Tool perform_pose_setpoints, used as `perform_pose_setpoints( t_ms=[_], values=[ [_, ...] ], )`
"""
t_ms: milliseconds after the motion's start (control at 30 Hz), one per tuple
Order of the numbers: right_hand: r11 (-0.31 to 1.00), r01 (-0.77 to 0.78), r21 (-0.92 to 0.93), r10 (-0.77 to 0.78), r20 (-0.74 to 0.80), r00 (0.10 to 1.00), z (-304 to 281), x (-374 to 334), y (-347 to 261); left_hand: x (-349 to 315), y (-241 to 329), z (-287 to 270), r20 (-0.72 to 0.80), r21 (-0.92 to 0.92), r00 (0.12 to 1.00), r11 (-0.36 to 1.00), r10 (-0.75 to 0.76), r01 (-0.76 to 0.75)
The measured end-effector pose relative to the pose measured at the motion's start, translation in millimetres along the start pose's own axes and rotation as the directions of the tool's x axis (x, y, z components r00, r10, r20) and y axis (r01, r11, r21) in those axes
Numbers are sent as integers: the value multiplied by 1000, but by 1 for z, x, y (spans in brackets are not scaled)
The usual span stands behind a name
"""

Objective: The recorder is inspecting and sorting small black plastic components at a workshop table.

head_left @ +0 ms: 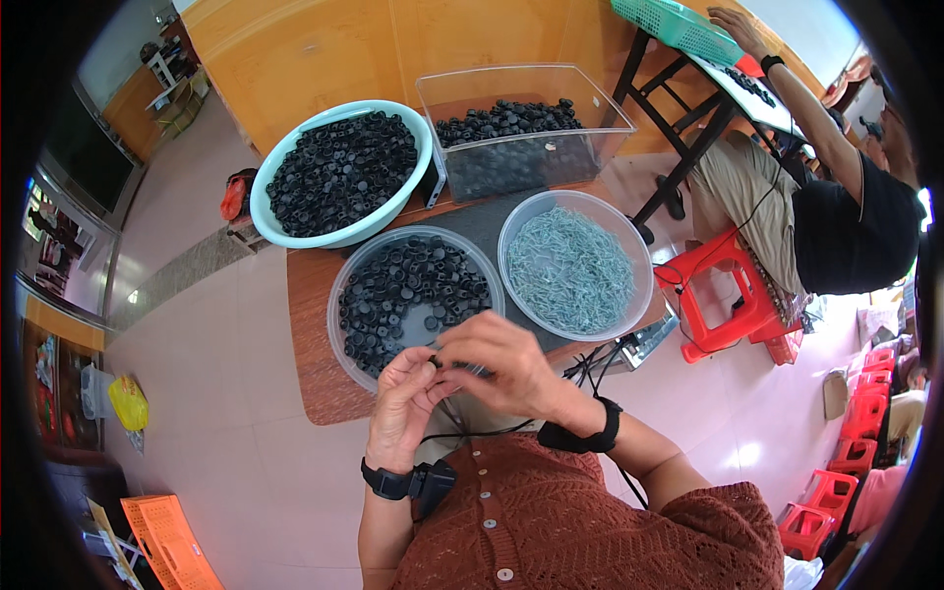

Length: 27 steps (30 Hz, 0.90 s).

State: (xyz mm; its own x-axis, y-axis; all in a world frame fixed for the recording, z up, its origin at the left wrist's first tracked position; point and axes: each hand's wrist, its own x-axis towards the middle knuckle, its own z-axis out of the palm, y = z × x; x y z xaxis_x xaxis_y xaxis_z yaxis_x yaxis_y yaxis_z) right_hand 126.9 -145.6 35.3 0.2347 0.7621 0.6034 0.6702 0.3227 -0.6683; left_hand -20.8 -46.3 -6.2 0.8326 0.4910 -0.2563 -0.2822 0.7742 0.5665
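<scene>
My left hand (401, 401) pinches a small black plastic cap (435, 362) between thumb and fingertips, over the near edge of a clear round tub (340, 339). My right hand (503, 362) meets it there, its fingers bent and closed at the cap. Whatever is between the right fingertips is too small and covered to make out. Loose black caps (418, 285) lie in the clear tub, with part of its bottom showing. To the right, another clear tub (644, 295) holds a heap of thin silvery screws (570, 270).
Behind the tubs, a pale blue basin (423, 133) and a clear rectangular bin (590, 152) hold more black caps. All stand on a brown wooden table (313, 364). A co-worker (846, 216) sits at the right near a red stool (713, 295). Black cables (595, 364) hang at the table's near edge.
</scene>
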Motion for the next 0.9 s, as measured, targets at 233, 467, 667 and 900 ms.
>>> perform_pose_setpoints(
  t_ms=[233, 467, 667, 900],
  values=[
    [821, -331, -466, 281, -176, 944, -76, 5, 65, 3, 5, 4, 15, 74, 1000, 997, 3, -5],
    [770, -369, -521, 432, 0, 902, -82, -6, 92, 2, 2, 1, -17, 85, 1000, 996, -15, 16],
    [832, -443, -335, 424, -130, 896, -96, -8, 98, 1, 4, -4, 3, 73, 1000, 997, -4, 4],
    [785, -549, -286, 503, -224, 835, -97, -6, 93, 0, 3, -3, -16, 82, 1000, 997, -9, 10]
  ],
)
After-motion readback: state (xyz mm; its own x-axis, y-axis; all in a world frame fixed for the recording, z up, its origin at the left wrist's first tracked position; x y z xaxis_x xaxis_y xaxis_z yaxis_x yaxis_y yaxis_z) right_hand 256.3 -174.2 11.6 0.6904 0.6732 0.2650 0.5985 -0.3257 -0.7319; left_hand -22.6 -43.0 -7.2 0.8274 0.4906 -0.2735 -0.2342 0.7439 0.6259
